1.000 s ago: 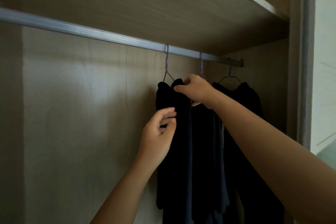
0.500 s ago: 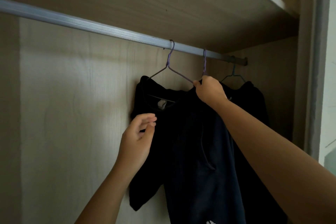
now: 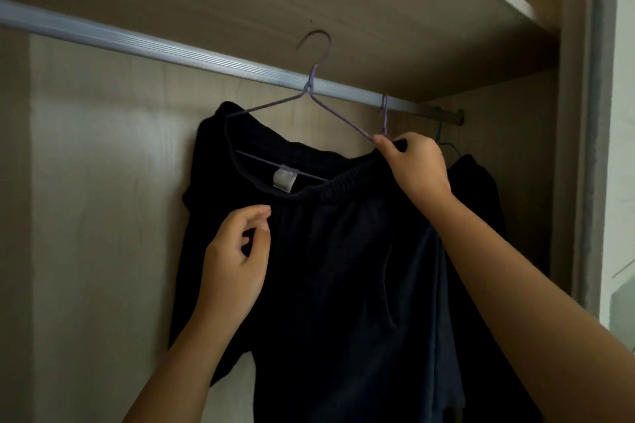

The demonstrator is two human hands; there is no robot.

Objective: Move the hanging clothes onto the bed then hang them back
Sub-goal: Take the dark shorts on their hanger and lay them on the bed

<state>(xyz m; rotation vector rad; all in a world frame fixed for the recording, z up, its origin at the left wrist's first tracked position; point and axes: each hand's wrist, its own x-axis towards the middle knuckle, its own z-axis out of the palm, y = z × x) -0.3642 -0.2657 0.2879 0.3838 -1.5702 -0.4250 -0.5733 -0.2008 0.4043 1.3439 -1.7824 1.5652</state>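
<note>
A dark garment [image 3: 343,268] with a white label hangs on a purple wire hanger [image 3: 311,89]. The hanger's hook is lifted above the metal rail [image 3: 171,51], off it. My right hand [image 3: 415,165] grips the hanger's right shoulder together with the garment's edge. My left hand [image 3: 237,257] is in front of the garment's chest, fingers curled and apart, holding nothing. A second purple hanger [image 3: 385,113] still hangs on the rail behind my right hand. Further right, another dark garment [image 3: 481,203] hangs on a teal hanger [image 3: 443,141].
This is a wooden wardrobe. A shelf [image 3: 378,10] lies close above the rail. The back panel [image 3: 103,216] is to the left of the clothes, and the wardrobe's side wall and door frame [image 3: 584,148] stand at the right.
The left garment turned to face me and spread out, then its hanger's hook rose off the rail. My left hand let go of the fabric and moved left and down.
</note>
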